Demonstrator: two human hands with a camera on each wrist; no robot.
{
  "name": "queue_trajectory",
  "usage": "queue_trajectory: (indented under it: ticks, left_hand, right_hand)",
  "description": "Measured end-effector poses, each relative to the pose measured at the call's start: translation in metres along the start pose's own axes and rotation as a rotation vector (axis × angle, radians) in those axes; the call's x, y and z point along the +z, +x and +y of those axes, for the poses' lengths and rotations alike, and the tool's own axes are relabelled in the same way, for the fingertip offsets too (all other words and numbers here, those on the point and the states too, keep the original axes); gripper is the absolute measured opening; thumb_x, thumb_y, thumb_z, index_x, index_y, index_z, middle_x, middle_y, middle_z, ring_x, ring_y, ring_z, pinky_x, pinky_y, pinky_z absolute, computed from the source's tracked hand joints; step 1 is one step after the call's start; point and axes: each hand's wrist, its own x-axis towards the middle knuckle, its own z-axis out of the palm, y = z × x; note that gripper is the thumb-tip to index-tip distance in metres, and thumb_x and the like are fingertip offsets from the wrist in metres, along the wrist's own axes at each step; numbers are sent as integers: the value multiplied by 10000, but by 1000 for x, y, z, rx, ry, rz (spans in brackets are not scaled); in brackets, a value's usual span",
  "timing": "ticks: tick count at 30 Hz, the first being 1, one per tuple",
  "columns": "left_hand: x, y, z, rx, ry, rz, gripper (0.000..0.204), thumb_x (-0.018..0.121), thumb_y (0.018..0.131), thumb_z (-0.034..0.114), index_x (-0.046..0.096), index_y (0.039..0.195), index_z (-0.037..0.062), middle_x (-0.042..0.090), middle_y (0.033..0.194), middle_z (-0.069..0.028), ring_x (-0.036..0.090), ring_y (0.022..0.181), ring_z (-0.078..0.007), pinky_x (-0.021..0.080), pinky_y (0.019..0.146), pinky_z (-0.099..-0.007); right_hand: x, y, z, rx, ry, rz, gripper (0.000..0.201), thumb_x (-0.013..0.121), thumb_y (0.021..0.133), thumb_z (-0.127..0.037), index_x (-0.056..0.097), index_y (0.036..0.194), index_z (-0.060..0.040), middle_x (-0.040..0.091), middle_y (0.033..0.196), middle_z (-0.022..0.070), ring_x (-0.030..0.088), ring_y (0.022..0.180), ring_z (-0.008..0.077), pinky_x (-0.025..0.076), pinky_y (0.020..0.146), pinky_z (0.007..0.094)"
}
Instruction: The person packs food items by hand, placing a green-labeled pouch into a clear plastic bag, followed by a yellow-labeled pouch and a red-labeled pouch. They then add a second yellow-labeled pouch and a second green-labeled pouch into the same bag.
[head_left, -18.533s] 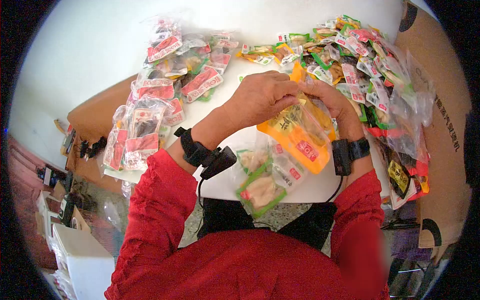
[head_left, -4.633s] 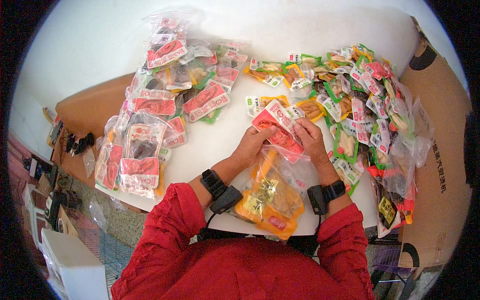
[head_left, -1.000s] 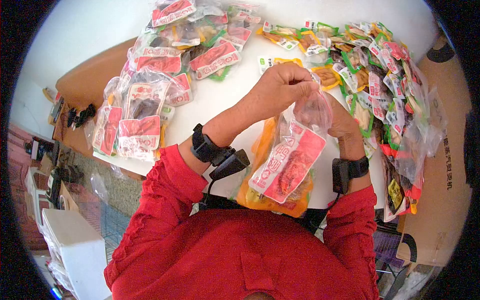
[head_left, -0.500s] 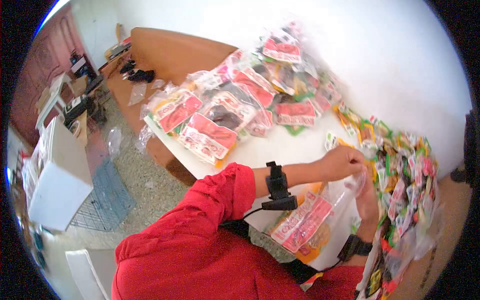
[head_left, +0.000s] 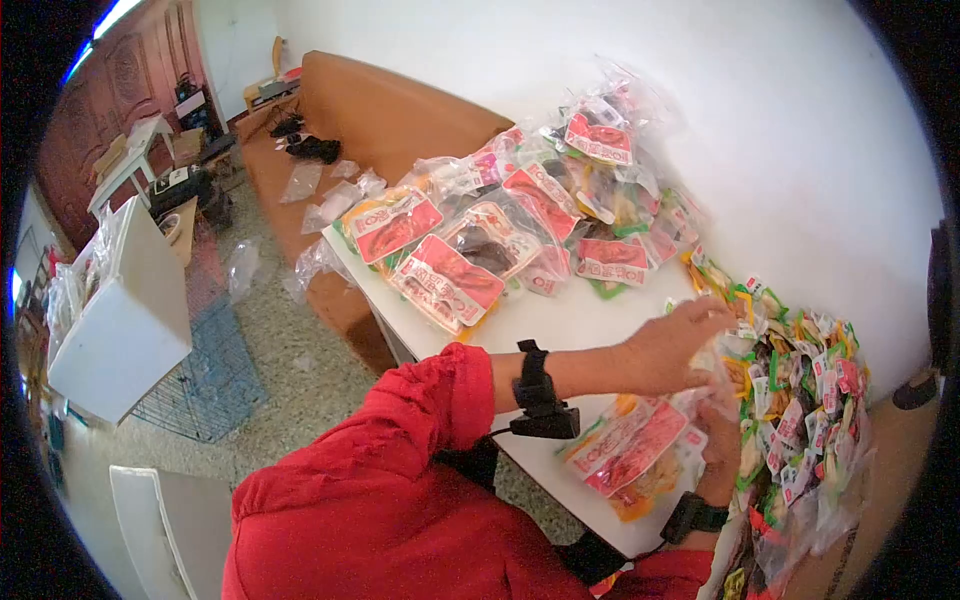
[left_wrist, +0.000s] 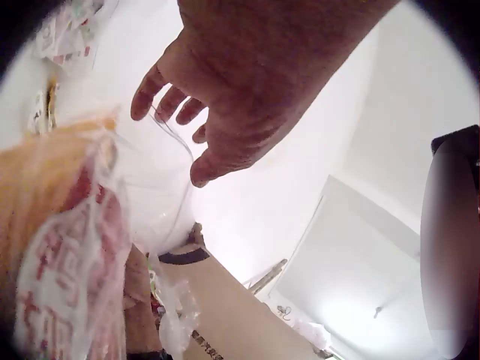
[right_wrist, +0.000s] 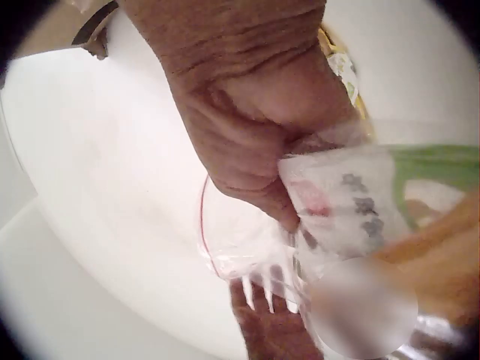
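Observation:
A clear zip bag (head_left: pixel 625 450) with a red-and-white label and orange packets inside hangs over the table's near edge. Its upper part is in my right hand (head_left: pixel 718 450), whose thumb (right_wrist: pixel 281 206) pinches the film in the right wrist view. Beside it there, a packet with a white label (right_wrist: pixel 360 199) and green border shows through the plastic. My left hand (head_left: pixel 665 350) is at the bag's mouth, fingers spread and thumb apart in the left wrist view, by the thin edge of the film (left_wrist: pixel 176 146). The right fingers are mostly hidden in the head view.
Filled bags with red labels (head_left: pixel 450 280) lie piled along the left and back of the white table (head_left: pixel 560 330). A heap of small packets (head_left: pixel 800 400) covers the right side. Beyond the left edge are a brown board (head_left: pixel 390 110) and a white box (head_left: pixel 130 310) on a wire cage (head_left: pixel 205 375).
The bag was opened and orange packets with the red label went in earlier. The head view has swung left. My left fingers, bunched at the bag's top half a second ago, are now spread.

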Motion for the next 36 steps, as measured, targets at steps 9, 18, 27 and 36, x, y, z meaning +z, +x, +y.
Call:
queue_trajectory:
  ticks: [9, 18, 27, 36]
  left_hand:
    - [16, -36, -17, -358, -372, -528, 1076, 723, 614, 471, 68, 1342, 27, 468, 1166, -247, 475, 1072, -349, 357, 929, -360]
    - [41, -32, -13, -439, -871, -413, 748, 728, 671, 337, 337, 1220, 13, 545, 1025, -89, 524, 925, -145, 440, 812, -297]
    - [-36, -37, 5, -550, -1032, -160, 312, 643, 769, 285, 563, 919, 24, 583, 805, -7, 533, 726, -73, 465, 630, -243]
    - [-291, -51, -39, -908, -537, 78, 289, 620, 792, 218, 528, 992, 31, 594, 823, -42, 583, 666, -106, 512, 589, -246]
  right_hand:
    - [28, -11, -18, -339, 357, 291, 413, 510, 802, -223, 448, 1145, -1, 552, 1024, 85, 552, 897, 195, 441, 781, 300]
    - [25, -36, -20, -224, 570, 204, 403, 433, 865, -304, 461, 1129, -1, 535, 1054, 101, 541, 929, 206, 436, 805, 319]
    - [7, -1, -8, -226, 606, 275, 488, 434, 886, -311, 327, 1280, -45, 484, 1170, 110, 533, 964, 229, 485, 720, 334]
    - [23, 18, 7, 78, 383, -157, 400, 537, 837, -236, 427, 1169, -42, 562, 1035, 98, 585, 797, 166, 487, 613, 244]
